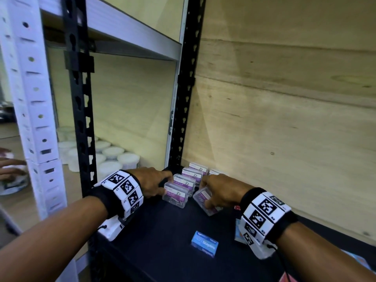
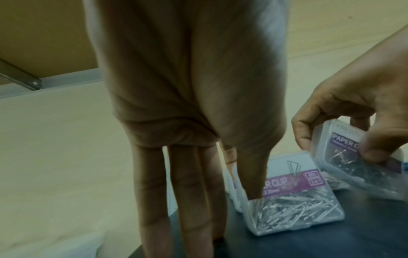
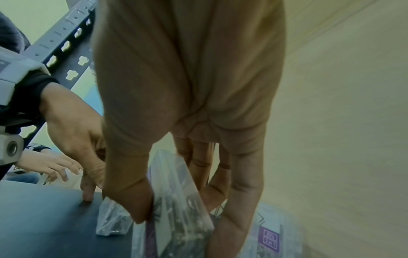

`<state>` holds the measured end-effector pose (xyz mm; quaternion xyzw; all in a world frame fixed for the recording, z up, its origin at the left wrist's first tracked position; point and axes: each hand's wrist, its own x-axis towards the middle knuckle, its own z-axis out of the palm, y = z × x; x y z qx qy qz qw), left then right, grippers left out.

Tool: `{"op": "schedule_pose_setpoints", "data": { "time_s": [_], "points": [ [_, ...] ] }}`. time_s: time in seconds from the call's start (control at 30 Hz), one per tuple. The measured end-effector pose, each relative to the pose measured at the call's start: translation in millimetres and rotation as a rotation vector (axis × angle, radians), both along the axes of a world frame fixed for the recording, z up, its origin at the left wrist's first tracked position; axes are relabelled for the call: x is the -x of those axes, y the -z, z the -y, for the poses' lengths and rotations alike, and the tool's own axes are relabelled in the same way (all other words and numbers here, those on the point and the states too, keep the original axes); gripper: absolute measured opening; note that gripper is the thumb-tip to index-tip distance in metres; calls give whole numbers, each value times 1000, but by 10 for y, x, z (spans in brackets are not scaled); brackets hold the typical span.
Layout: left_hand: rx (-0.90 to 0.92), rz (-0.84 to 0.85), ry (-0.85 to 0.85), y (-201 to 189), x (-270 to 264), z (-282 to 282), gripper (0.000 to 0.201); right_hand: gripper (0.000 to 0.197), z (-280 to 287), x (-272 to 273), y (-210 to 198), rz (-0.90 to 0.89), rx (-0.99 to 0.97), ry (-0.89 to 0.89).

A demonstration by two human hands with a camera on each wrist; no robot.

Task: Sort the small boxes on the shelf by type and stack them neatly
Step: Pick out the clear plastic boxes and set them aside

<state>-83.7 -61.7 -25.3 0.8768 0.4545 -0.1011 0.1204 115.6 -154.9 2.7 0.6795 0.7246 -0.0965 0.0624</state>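
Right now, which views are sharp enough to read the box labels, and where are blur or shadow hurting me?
Head view: staples box readable; edges bowed by the wide lens. Left wrist view: resting paper clip box readable; the one held by the right hand motion-blurred. Right wrist view: dim, soft; held box unreadable.

Stockroom: slotted metal shelving (image 1: 78, 102), plywood wall (image 1: 284, 98), stationery.

Rear paper-clip box (image 1: 214, 171) mostly hidden

Dim greenish light, wide-angle edge bending, wrist views soft, blurred, shadowed
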Motion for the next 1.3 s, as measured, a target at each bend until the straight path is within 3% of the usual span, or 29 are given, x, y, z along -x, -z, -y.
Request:
{"op": "schedule_pose_setpoints", "data": {
  "time_s": [1.1,1.3],
  "points": [
    [0,48,-17,45,-27,-92,41,44,-153,-15,96,5,-32,-14],
    [41,87,-28,31,9,-71,54,57,-113,-85,37,-15,-53,-6]
  ]
}}
